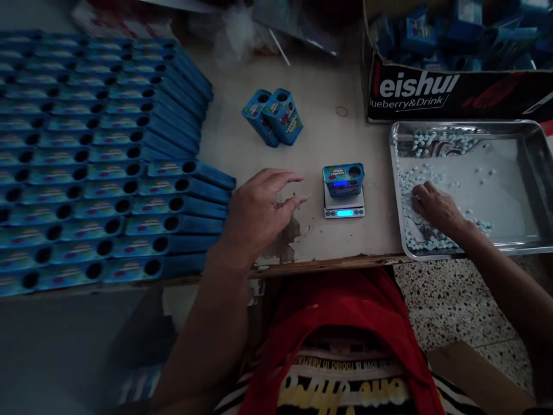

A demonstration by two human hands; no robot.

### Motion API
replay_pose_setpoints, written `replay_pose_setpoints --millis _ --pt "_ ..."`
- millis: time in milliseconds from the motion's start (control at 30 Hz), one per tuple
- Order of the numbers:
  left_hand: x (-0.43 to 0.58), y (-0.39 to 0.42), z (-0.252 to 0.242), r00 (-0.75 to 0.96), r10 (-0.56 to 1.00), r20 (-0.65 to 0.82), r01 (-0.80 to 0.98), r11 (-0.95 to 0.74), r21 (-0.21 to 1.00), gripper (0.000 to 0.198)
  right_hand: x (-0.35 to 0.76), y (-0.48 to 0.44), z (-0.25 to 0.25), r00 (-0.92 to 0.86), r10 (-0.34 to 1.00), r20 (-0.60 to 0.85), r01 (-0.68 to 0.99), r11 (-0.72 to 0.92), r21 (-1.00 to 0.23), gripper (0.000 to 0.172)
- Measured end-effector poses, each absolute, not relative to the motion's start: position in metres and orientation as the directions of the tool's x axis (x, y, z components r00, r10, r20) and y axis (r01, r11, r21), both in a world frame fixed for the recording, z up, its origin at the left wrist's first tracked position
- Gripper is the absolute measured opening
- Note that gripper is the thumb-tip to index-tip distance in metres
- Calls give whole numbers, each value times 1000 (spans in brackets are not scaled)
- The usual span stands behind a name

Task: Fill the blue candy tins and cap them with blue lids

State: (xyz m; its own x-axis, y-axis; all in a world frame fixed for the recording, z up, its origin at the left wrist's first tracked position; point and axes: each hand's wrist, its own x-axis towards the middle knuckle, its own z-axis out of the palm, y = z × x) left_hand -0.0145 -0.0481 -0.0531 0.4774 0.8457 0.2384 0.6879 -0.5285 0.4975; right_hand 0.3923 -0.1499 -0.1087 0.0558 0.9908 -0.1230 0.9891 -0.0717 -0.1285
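Observation:
A small digital scale with a lit blue display stands on the table. On it rests a blue candy box with a dark round hole in its top. To the left of the scale, my left hand hovers with thumb and fingers apart, holding nothing. My right hand reaches into a metal tray, its fingers closed among small pale candies. Its palm is turned away, so how many candies it grips is hidden. Two more blue boxes lean together behind the scale.
Rows of similar blue boxes cover the table's left side. At the back right, a black carton holds more blue boxes. A rubber band and clear plastic lie toward the back. The worn wooden table edge runs in front.

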Motion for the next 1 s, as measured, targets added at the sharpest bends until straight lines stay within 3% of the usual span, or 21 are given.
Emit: replay_pose_setpoints --millis 100,167,233,333,433,633,800,1000 --pt "-9 -46 -55 501 841 206 684 -530 501 27 394 -151 -104 161 983 -82 866 -181 -467 17" --pt "-1 -44 -56 517 834 194 678 -537 502 32 398 -155 -98 304 943 -134 614 -301 -729 20" --pt "11 -42 -57 528 824 206 664 -552 505 40 399 -157 -92 350 898 -265 279 -370 -886 29" --pt "28 -39 -55 544 806 232 628 -575 525 47 389 -153 -82 282 865 -414 -73 -411 -909 38" --pt "35 -39 -51 562 788 251 593 -595 542 44 372 -139 -71 200 857 -474 -224 -431 -874 36" --pt "19 -36 -56 528 806 269 595 -577 560 41 338 -98 -35 76 883 -462 -233 -435 -870 29" --pt "8 -32 -69 507 795 334 556 -597 578 42 306 -70 -14 -7 928 -373 -38 -373 -927 36" --pt "7 -28 -72 508 807 300 560 -574 597 47 281 -54 -6 -60 932 -356 207 -338 -918 32"
